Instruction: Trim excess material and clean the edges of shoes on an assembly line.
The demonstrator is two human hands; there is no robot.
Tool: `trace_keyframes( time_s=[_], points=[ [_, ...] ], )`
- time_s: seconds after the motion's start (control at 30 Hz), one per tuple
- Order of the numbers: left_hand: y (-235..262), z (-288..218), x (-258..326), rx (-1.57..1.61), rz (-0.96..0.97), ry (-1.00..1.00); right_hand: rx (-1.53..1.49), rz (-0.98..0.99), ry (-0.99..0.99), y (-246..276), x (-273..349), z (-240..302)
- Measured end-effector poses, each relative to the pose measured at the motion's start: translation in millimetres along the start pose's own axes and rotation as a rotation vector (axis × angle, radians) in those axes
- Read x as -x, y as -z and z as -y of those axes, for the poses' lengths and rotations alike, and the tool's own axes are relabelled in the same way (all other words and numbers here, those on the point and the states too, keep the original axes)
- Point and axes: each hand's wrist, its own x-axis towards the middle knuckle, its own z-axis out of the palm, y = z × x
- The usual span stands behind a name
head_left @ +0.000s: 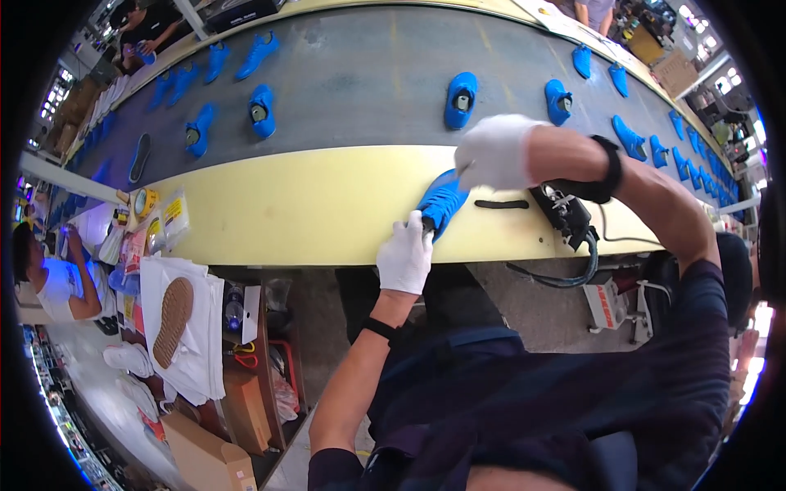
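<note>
A blue lace-up shoe (443,201) lies on the pale yellow ledge in front of me, its toe pointing away. My left hand (405,255), in a white glove, grips the shoe at its heel opening. Above the toe end is my right hand (496,152), also white-gloved, with its fingers curled closed. Something thin and pale seems to stick out from those fingers, but blur hides what it is. Beside the shoe, to the right, a dark flat strip (502,204) rests on the ledge.
Beyond the yellow ledge (286,204), a grey conveyor belt (352,90) carries several blue shoes. A black device (565,214) with a cable sits to my right. Yellow tape (146,202) lies at the left end. Lower left, a brown sole (173,322) rests on white sheets. Other people work around.
</note>
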Motion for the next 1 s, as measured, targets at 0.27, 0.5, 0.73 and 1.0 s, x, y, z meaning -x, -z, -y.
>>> trace_keyframes(
  time_s=[0.27,0.5,0.73,1.0],
  points=[
    [16,-16,12,0.004,0.117,0.108,-0.244,-0.538,-0.744,-218,121,-237],
    [30,43,33,0.794,0.428,0.964,-0.93,-0.195,-1.14,-376,123,-282],
    [5,7,27,1.527,0.855,1.415,-0.552,-1.153,-0.507,-241,128,-177],
    [-24,21,48,2.022,0.811,1.404,-0.446,-0.566,-0.082,-220,-41,-3]
  ],
)
